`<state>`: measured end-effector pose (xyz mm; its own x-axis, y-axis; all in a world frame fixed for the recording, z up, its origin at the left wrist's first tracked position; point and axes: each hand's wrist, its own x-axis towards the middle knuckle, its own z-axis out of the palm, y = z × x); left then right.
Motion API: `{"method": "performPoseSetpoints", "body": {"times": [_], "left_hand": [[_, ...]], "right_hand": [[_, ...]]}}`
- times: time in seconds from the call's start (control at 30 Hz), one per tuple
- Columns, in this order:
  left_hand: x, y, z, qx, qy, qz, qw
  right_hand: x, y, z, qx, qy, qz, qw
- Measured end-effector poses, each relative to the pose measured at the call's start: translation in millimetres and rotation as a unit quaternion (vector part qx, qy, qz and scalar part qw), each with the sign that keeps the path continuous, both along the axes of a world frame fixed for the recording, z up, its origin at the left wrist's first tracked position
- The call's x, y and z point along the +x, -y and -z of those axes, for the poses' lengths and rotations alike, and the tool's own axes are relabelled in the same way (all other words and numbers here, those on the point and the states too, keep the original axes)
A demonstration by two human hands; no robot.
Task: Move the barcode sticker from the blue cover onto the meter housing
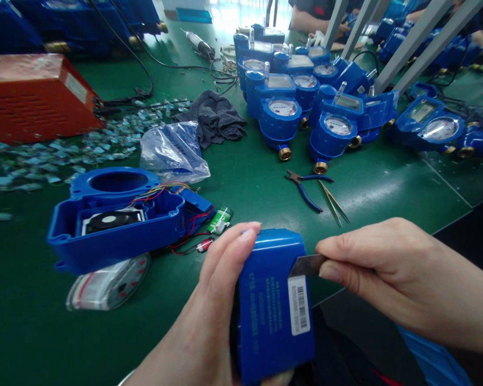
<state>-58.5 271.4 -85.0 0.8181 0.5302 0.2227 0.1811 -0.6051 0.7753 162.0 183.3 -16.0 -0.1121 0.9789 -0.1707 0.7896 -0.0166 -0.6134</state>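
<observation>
Blade (306, 265) pinched in our right hand (390, 273) could slip off the barcode label (299, 304) toward left hand (217, 300) fingers gripping the blue cover (265, 316) beside it.

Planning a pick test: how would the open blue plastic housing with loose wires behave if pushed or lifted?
The open blue plastic housing looks rigid and hollow, so probably light. It rests on a broad base, so it likely slides rather than tips. The red and yellow wires trail out and may snag or drag.

Green bench (257, 187), open blue housing (116, 225), pliers (308, 187), tweezers (333, 202), grey cloth (217, 118), water meters (306, 102)
</observation>
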Motion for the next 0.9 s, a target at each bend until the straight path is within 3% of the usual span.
{"method": "performPoseSetpoints", "body": {"times": [0.5,0.9], "left_hand": [[2.2,6.6,0.3,0.007,-0.005,-0.028,1.000],[0.4,4.6,-1.3,0.004,-0.001,-0.006,1.000]], "right_hand": [[-4.3,4.7,3.0,0.009,-0.007,0.033,0.999],[-3.3,2.2,0.1,-0.018,-0.032,0.019,0.999]]}}
